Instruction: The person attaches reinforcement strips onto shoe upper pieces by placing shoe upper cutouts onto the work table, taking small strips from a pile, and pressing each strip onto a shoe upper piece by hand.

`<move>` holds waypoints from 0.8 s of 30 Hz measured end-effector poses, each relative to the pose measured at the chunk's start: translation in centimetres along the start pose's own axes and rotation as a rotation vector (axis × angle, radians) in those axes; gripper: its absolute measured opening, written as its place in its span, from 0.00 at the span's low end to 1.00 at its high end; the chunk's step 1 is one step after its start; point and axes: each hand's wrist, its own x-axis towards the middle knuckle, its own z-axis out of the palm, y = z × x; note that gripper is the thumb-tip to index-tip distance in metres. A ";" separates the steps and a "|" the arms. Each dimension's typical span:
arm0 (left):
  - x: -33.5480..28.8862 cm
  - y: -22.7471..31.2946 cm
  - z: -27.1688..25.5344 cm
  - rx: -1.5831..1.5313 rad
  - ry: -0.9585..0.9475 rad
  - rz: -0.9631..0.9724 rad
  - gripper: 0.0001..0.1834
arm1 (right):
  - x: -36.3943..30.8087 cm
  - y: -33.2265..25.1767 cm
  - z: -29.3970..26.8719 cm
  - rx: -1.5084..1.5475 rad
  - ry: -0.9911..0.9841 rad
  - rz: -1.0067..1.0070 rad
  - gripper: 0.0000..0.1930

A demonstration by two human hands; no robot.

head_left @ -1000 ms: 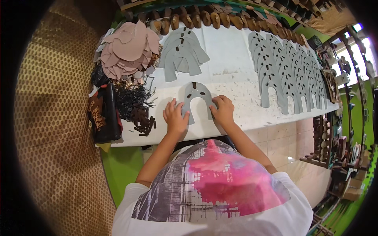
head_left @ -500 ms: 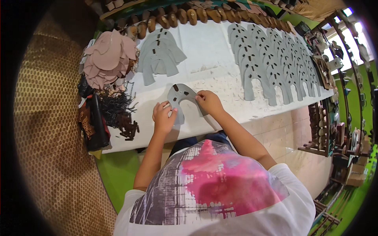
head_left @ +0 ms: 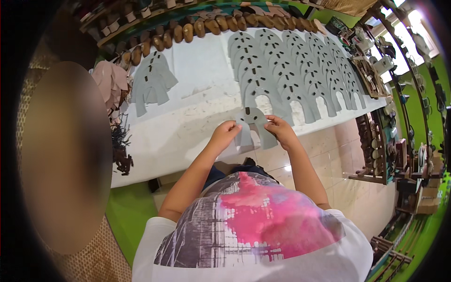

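My two hands hold a grey, horseshoe-shaped shoe upper [head_left: 256, 114] with small dark tabs, raised over the front edge of the white-covered table [head_left: 192, 63]. My left hand [head_left: 226, 133] pinches its left leg between thumb and fingers. On the other leg, the fingers of my right hand [head_left: 281, 131] are closed at the outer edge. Just beyond the held piece, similar grey uppers [head_left: 257, 87] lie overlapped in several columns on the right half of the table. A smaller overlapping pile of grey uppers [head_left: 152, 94] rests at the left.
Brown shoe lasts [head_left: 188, 32] line the table's back edge. Pink cut pieces [head_left: 110, 82] and dark strips [head_left: 121, 137] lie at the left end. A shoe rack [head_left: 376, 155] stands to the right. A blurred oval patch hides part of the far left.
Both hands have carried the grey upper rightward, from beside the left pile to the front of the columns. It is now lifted near the table edge. The view has shifted right.
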 end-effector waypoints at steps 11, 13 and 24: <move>6.9 -1.3 5.9 -0.149 0.087 -0.285 0.14 | 4.7 -0.5 -7.4 -0.239 0.111 -0.085 0.28; 7.0 -1.2 5.6 -0.169 0.126 -0.334 0.14 | 5.0 -0.5 -7.9 -0.225 0.080 -0.088 0.28; 5.2 0.3 5.3 0.642 0.054 -0.395 0.12 | 5.4 0.5 -8.9 -0.747 0.180 -0.441 0.24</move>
